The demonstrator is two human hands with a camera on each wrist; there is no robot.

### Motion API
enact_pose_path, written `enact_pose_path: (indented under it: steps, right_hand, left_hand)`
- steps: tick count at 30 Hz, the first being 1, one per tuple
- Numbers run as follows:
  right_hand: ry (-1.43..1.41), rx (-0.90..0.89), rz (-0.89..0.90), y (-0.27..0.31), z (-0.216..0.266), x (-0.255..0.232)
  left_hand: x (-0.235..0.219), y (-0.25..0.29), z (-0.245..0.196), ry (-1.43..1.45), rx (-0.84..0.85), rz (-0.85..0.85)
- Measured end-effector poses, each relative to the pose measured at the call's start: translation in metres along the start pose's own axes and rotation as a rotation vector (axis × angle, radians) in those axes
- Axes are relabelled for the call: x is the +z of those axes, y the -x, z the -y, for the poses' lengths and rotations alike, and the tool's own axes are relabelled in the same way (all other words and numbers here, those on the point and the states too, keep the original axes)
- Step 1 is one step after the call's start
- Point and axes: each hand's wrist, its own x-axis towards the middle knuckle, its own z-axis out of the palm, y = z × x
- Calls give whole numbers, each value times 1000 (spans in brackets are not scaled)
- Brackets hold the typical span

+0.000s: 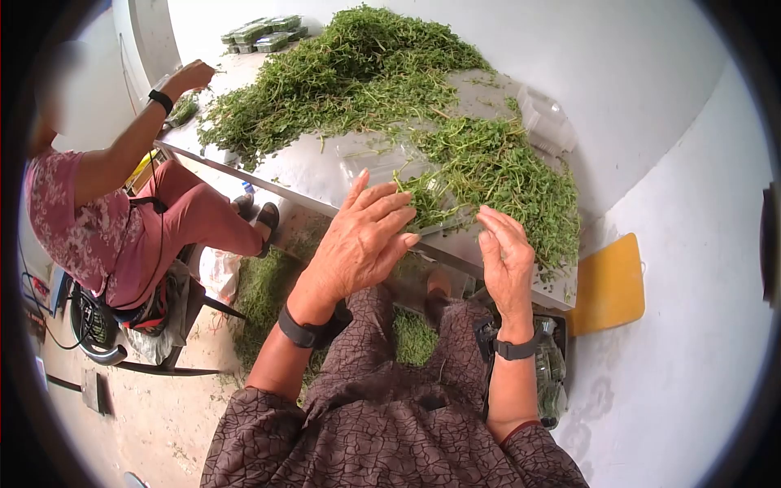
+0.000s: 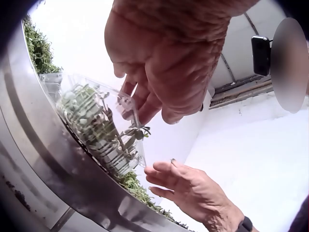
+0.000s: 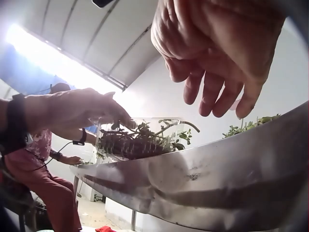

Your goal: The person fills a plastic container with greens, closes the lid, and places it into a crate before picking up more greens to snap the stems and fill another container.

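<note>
A clear plastic box (image 2: 99, 123) filled with leafy green stems (image 3: 145, 140) sits at the metal table's near edge. My left hand (image 1: 366, 232) is over its left side, palm down, fingers fairly straight; in the right wrist view those fingers overlap the box's top rim. On the other side, my right hand (image 1: 506, 260) is raised with relaxed fingers and nothing in it. Some stems stick out over the box's rim. Beside the box lies a loose heap of the same greens (image 1: 512, 179).
A large pile of greens (image 1: 350, 73) covers the table's back. Filled boxes (image 1: 264, 34) are stacked at the far left, and nested clear boxes (image 1: 545, 122) stand by the wall. At left sits another person (image 1: 106, 203). A yellow board (image 1: 610, 285) leans at right.
</note>
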Motion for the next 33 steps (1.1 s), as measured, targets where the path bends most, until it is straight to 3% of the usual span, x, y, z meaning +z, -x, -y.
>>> enact_pose_path:
  steps: [8, 10, 13, 20, 22, 26, 28, 33]
  right_hand:
    - [-52, 250, -7, -21, 1, 15]
    - [-159, 383, 52, -28, 3, 15]
    - [-156, 416, 103, -34, 4, 17]
    - [-82, 368, 30, -35, -11, 24]
    - [-147, 397, 135, -37, -8, 20]
    - [-150, 428, 134, -37, -5, 14]
    - [-187, 291, 29, -35, -3, 15]
    - [-141, 177, 26, -36, 12, 11]
  left_hand:
    - [22, -19, -10, 79, -46, 24]
    - [28, -21, -10, 78, -71, 24]
    - [32, -22, -10, 62, -108, 51]
    - [32, -24, -8, 29, -124, 100]
    - [32, -25, -7, 28, -126, 107]
    - [32, -27, -6, 20, -113, 95]
    - [33, -29, -7, 30, -115, 78]
    - [36, -36, -6, 63, -98, 64]
